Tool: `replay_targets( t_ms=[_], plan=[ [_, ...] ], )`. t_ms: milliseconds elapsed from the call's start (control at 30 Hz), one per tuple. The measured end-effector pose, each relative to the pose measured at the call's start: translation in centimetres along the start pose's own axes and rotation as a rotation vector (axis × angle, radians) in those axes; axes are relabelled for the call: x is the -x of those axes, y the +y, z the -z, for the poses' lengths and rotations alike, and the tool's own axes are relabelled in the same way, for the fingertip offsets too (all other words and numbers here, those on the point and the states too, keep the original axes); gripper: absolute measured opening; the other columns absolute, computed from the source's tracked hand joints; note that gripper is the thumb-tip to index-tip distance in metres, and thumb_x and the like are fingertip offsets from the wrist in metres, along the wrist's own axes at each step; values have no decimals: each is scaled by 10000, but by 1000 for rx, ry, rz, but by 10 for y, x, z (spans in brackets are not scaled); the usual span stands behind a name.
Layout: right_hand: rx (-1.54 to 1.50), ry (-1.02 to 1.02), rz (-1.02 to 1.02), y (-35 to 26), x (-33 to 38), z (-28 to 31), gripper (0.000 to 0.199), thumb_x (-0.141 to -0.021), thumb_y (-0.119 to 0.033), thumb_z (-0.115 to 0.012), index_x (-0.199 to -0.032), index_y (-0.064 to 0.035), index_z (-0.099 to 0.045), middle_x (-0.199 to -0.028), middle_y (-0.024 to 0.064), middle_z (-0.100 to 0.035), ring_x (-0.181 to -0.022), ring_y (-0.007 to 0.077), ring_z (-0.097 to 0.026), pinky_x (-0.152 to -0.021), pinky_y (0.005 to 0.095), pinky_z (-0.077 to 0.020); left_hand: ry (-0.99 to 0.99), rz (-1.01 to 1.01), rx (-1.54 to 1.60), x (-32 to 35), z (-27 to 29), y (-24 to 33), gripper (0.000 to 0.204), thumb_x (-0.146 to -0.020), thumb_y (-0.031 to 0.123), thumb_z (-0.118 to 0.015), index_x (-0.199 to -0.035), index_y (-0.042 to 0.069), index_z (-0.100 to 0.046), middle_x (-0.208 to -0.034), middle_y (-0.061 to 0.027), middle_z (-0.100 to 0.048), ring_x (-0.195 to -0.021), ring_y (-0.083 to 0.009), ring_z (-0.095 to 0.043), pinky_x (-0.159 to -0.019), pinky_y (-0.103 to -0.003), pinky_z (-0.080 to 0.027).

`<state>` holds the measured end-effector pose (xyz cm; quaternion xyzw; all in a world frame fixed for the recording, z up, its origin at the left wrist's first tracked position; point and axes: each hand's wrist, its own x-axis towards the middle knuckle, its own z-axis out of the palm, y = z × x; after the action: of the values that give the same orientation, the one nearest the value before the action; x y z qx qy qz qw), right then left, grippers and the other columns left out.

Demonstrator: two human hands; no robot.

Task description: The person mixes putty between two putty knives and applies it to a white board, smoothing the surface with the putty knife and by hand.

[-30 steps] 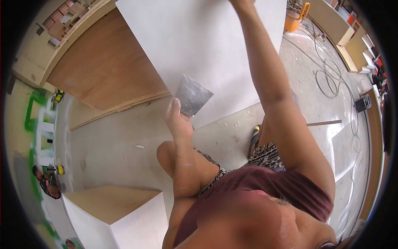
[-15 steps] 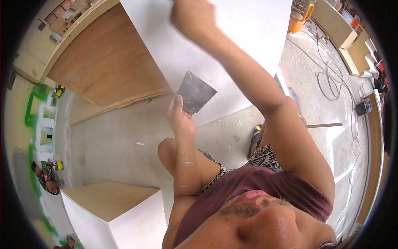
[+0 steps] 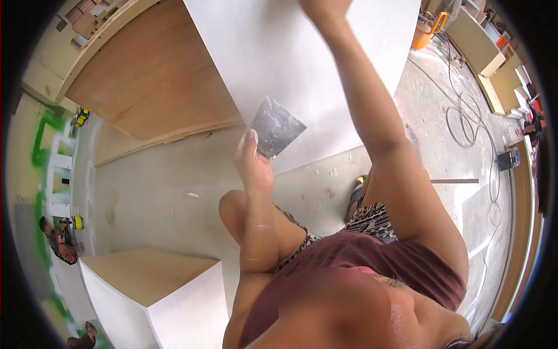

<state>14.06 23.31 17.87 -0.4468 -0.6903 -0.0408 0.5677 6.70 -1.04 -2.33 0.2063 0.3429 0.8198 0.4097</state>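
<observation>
My left hand (image 3: 253,166) grips the handle of a putty knife, whose wide grey metal blade (image 3: 276,127) points up and lies over the lower edge of a large white panel (image 3: 261,64). My right arm stretches up across that panel. My right hand (image 3: 324,8) rests on the panel at the top of the picture, partly cut off, so what it holds is hidden. I am crouched on a concrete floor (image 3: 168,198), with my knee just below the left hand.
A plywood sheet (image 3: 157,75) lies left of the white panel. A box (image 3: 157,291) with a plywood top and white sides stands at lower left. Cables (image 3: 465,116) coil on the floor at right, near an orange container (image 3: 424,36). Another person (image 3: 58,239) is far left.
My right hand swept left across the white panel, then came back up and to the right. The left hand and the putty knife stayed almost still.
</observation>
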Motion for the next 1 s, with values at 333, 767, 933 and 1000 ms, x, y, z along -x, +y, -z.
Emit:
replay_targets(
  t_ms=[333,767,933,1000],
  plan=[
    [-67,-185,539,-32,114,-24,330,-891,-146,-601,-1220,-151,-599,-1032,71,-683,-908,254,-679,-704,406,-544,-20,0,6,-4,4,-6,360,-1020,161,-513,-1264,-102,-535,-1192,-125,-625,-1070,-197,-619,-940,-347,-494],
    [-68,160,-82,78,-45,20,426,-819,-24,-525,-1220,-92,-653,-996,208,-703,-954,409,-665,-846,472,-517,16,20,4,-3,2,-3,340,-1022,119,-502,-1272,-109,-536,-1197,-123,-623,-1081,-180,-608,-942,-334,-490],
    [36,41,-70,1,-26,4,435,-847,-70,-554,-1280,-102,-577,-946,202,-703,-861,403,-683,-794,500,-540,8,13,28,-2,-1,-3,333,-1019,118,-515,-1264,-107,-545,-1193,-119,-628,-1073,-175,-613,-939,-324,-492],
    [21,2,44,-31,-11,-8,382,-896,-96,-535,-1277,-76,-559,-928,193,-691,-818,375,-688,-766,498,-548,9,14,33,-3,-3,-4,332,-1020,122,-516,-1259,-106,-549,-1191,-118,-631,-1069,-174,-615,-938,-321,-492]
  ],
)
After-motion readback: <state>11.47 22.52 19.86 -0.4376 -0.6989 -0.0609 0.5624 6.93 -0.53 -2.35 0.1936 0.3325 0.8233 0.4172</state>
